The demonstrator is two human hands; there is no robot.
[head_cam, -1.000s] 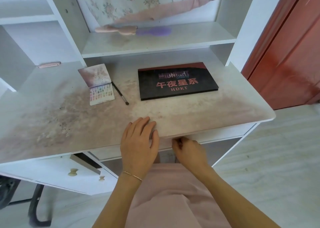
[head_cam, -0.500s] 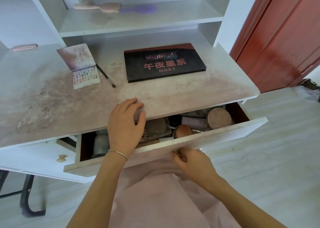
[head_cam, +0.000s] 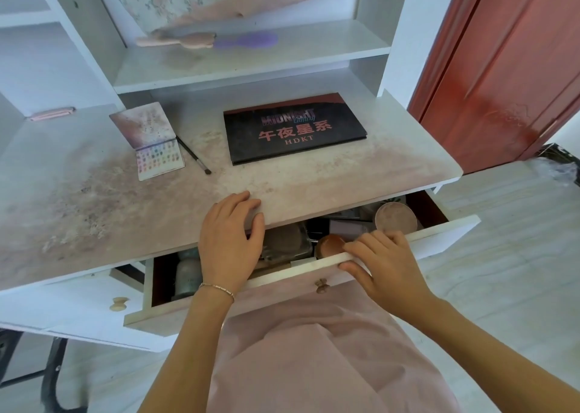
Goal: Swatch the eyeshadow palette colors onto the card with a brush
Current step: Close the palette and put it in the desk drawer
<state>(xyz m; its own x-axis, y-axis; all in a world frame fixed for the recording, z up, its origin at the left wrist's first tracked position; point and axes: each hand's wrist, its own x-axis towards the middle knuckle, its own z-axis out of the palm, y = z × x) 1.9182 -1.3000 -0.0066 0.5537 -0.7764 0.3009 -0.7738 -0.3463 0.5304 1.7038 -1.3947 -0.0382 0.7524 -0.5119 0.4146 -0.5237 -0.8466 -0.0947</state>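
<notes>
Left hand (head_cam: pixel 230 240) flat on stained white desktop (head_cam: pixel 94 199) edge, fingers relaxed — bracing. Right hand (head_cam: pixel 384 263) grips pink-white drawer front (head_cam: pixel 282 274) rim (off knob since half-second ago), drawer further out. Closed black rectangular eyeshadow palette (head_cam: pixel 295 128), thin dark brush (head_cam: pixel 193 155), open swatch card (head_cam: pixel 153 145) untouched behind — swatching not begun.

Bare forearms, thin beaded bracelet (head_cam: pixel 217 288) on left wrist, pale pink garment (head_cam: pixel 314 350)

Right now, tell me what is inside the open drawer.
The drawer shows a round pink compact, a coppery round lid, a grey case and a pale jar. The desktop and left hand cover the rest.
</notes>
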